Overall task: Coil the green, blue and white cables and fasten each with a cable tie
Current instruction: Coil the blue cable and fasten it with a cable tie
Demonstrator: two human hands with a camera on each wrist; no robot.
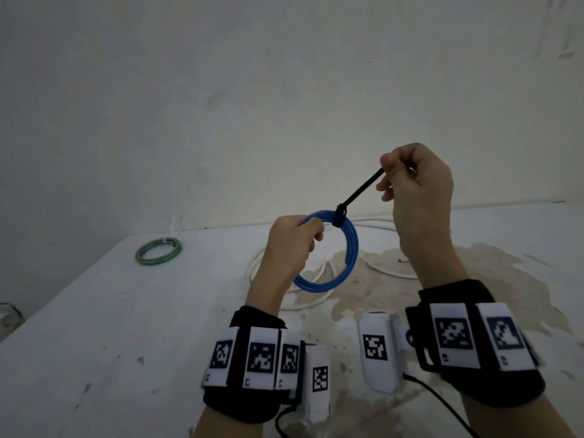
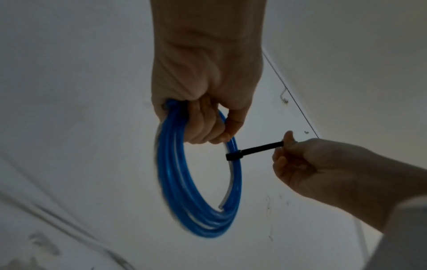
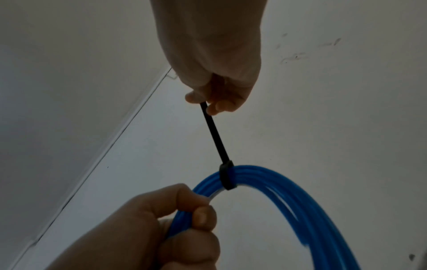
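Observation:
My left hand (image 1: 295, 237) grips the blue cable coil (image 1: 349, 254) at its upper left and holds it upright above the table. A black cable tie (image 1: 360, 191) wraps the top of the coil, its tail stretched taut up and to the right. My right hand (image 1: 401, 177) pinches that tail between thumb and fingers. The left wrist view shows the blue coil (image 2: 198, 182) hanging from my curled fingers (image 2: 203, 124), with the tie (image 2: 254, 148) closed round it. In the right wrist view the tie (image 3: 216, 138) runs straight from my fingertips (image 3: 217, 107) down to the coil (image 3: 289, 191).
A green coil (image 1: 159, 251) fastened with a white tie lies on the white table (image 1: 94, 327) at the back left. The loose white cable (image 1: 319, 298) sprawls on the table under the blue coil, over a brownish stain (image 1: 442, 286). A white wall rises just behind.

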